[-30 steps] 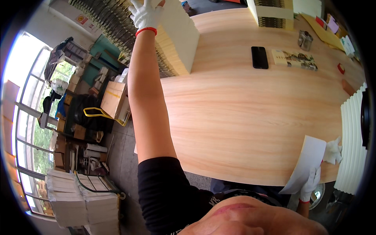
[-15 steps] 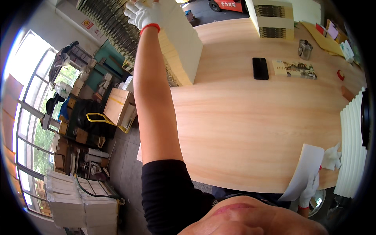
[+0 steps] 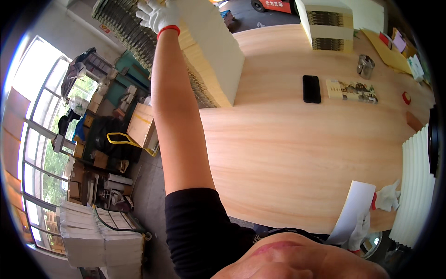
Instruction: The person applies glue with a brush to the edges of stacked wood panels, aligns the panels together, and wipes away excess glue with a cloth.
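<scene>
My left hand (image 3: 159,17), in a white glove with a red cuff, is stretched out to the top of a tall stack of books (image 3: 211,51) at the far left. Its fingers are spread and nothing shows in them. At the lower right my right hand (image 3: 359,231), gloved the same way, is closed on the edge of a long white sheet (image 3: 351,209). The sheet stands tilted over the table's near edge, and part of its lower end is hidden. Beside it lies a loose white glove (image 3: 388,199) with a red cuff.
On the wooden table (image 3: 278,153) are a black phone (image 3: 311,89), a flat printed book (image 3: 353,91), a metal cup (image 3: 365,66) and another book stack (image 3: 330,30). A ribbed white stack (image 3: 415,181) borders the right. Leftward stand a yellow-handled cart (image 3: 123,138) and a loaded trolley (image 3: 100,232).
My left hand has moved slightly left along the book stack, fingers still spread. My right hand and the white sheet are lower, showing the loose glove's red cuff. The whole view has shifted a little.
</scene>
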The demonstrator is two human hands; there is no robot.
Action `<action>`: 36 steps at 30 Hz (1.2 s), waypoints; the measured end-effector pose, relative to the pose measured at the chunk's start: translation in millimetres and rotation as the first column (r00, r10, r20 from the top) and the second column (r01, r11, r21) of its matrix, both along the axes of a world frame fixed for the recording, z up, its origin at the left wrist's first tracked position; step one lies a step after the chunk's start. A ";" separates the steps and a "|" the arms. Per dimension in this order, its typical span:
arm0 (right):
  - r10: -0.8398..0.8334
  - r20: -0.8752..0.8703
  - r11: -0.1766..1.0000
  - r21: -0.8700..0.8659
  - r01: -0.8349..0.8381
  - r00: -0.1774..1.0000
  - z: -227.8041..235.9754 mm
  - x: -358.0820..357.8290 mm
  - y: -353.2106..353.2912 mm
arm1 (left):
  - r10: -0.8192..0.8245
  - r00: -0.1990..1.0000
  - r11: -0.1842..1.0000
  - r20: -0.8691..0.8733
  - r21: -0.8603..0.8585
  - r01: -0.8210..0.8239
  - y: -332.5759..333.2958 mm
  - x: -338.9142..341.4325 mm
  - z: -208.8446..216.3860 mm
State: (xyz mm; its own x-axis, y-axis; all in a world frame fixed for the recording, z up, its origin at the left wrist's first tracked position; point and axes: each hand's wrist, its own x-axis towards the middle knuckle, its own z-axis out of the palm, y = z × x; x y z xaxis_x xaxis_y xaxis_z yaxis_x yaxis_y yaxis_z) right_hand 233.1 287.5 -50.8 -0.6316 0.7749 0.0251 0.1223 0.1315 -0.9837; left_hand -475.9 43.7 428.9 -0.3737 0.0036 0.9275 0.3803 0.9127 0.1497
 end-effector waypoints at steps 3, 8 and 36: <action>0.002 0.031 1.000 -0.017 -0.001 1.000 8.5 -11.2 -1.7 | 0.014 0.998 1.000 0.059 0.001 -0.014 -20.4 -28.7 21.0; -0.005 0.050 0.999 -0.037 0.007 0.999 6.0 -9.4 1.8 | 0.000 1.000 1.000 -0.015 -0.007 0.000 2.6 -12.0 9.9; 0.128 -0.117 0.990 -0.039 -0.134 0.985 11.3 -3.8 9.2 | -0.841 0.340 0.386 0.421 0.027 0.922 89.4 262.1 -223.2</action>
